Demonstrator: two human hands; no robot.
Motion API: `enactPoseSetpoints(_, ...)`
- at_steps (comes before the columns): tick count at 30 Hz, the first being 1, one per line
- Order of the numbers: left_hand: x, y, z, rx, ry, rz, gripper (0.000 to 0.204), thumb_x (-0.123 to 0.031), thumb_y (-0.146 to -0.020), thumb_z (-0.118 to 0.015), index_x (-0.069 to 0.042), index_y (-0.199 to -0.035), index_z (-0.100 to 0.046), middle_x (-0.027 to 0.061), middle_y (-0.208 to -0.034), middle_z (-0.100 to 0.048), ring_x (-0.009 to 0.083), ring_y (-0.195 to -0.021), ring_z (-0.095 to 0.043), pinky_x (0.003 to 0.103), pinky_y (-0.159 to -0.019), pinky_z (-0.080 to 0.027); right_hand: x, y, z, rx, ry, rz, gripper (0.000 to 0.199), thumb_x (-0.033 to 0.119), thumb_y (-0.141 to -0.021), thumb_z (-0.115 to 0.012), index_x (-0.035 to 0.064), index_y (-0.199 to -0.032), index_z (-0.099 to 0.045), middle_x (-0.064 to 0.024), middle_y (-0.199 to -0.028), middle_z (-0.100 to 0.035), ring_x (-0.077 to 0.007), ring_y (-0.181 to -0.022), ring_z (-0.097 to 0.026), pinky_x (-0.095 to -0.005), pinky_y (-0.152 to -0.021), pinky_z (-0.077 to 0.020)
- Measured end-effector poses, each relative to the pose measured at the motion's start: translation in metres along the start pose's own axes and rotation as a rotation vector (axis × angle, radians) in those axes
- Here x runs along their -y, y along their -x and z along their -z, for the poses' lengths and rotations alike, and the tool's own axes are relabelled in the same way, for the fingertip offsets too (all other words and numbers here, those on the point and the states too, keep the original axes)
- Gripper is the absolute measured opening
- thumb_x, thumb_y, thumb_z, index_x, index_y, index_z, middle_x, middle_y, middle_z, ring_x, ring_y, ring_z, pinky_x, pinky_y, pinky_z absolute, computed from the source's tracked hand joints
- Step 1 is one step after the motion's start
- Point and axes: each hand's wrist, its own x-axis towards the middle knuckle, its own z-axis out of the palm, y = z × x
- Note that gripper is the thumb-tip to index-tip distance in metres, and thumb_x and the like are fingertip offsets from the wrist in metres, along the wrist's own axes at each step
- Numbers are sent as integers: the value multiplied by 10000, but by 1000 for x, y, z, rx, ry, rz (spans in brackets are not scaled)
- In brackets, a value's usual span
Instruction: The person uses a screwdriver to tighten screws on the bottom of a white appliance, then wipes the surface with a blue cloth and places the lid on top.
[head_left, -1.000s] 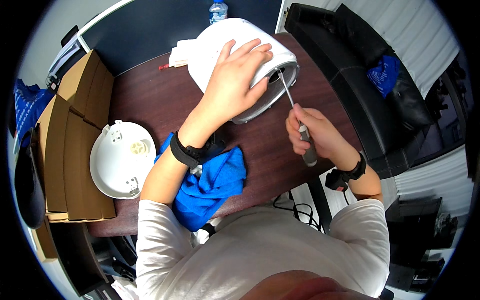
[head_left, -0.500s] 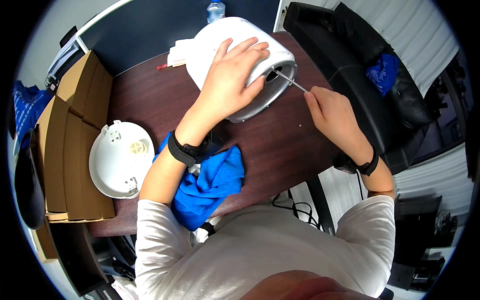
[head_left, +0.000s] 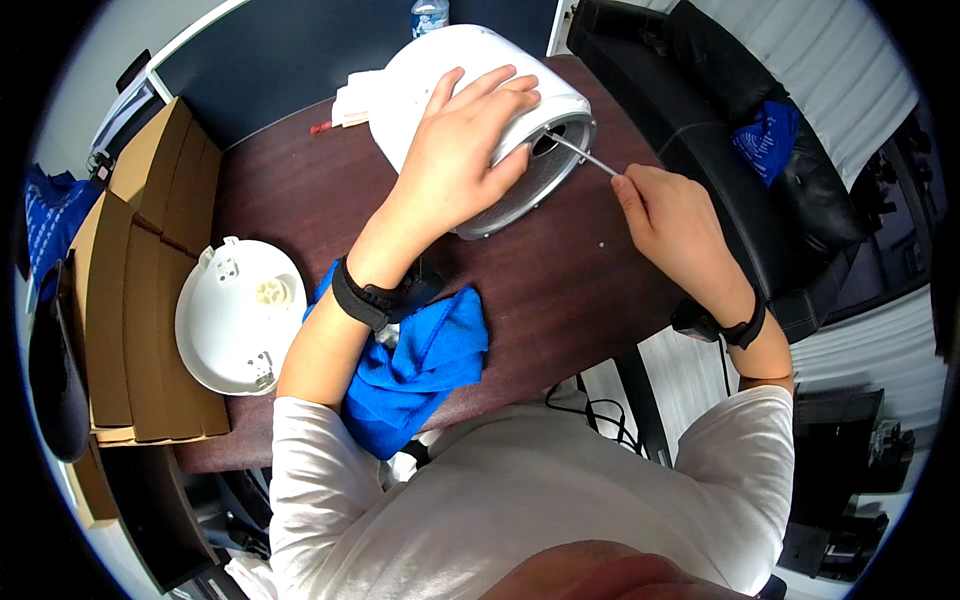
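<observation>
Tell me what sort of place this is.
Probably an office: a reddish-brown desk stands against a dark partition panel, with a black sofa to its right.

"What hides the handle of the screwdriver (head_left: 587, 156)?"

"The right hand (head_left: 678, 222); whether the tip touches anything is too small to tell."

"And elsewhere?"

"The left hand (head_left: 462, 152) covers part of the white housing (head_left: 470, 48); the bottle (head_left: 430, 14) loses its top at the far edge."

"The pale speck (head_left: 601, 245) on the desk (head_left: 555, 305)?"

"Too small to identify."
</observation>
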Motion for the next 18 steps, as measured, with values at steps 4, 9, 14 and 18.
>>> enactPoseSetpoints(4,1,0,0,3,-3,-9,370,-133,-796,-618,-57,-1155,-567,105,-1298,-563,283,-1313,-420,513,-1113,-216,1,0,2,-9,30,7,321,219,-946,-511,11,-704,-545,-162,-648,-576,-345,-592,-580,-426,-546,-447)
enactPoseSetpoints(9,1,0,0,8,-9,-9,372,-139,-800,-618,-61,-1160,-569,107,-1304,-559,281,-1314,-421,513,-1116,-216,-2,-1,2,-38,62,28,321,224,-945,-513,15,-703,-548,-154,-651,-575,-337,-600,-585,-418,-553,-455)
enactPoseSetpoints(14,3,1,0,6,-16,-17,381,-138,-799,-619,-60,-1168,-564,109,-1308,-556,287,-1313,-421,519,-1114,-215,4,-4,6,4,132,12,315,223,-947,-510,18,-714,-558,-152,-649,-574,-334,-607,-589,-414,-559,-462)
enactPoseSetpoints(18,3,1,1,-3,-35,-20,396,-127,-798,-618,-55,-1182,-550,113,-1313,-549,294,-1312,-419,524,-1111,-217,-1,-11,9,39,164,49,299,224,-951,-507,21,-739,-567,-154,-653,-581,-333,-619,-598,-410,-566,-471)
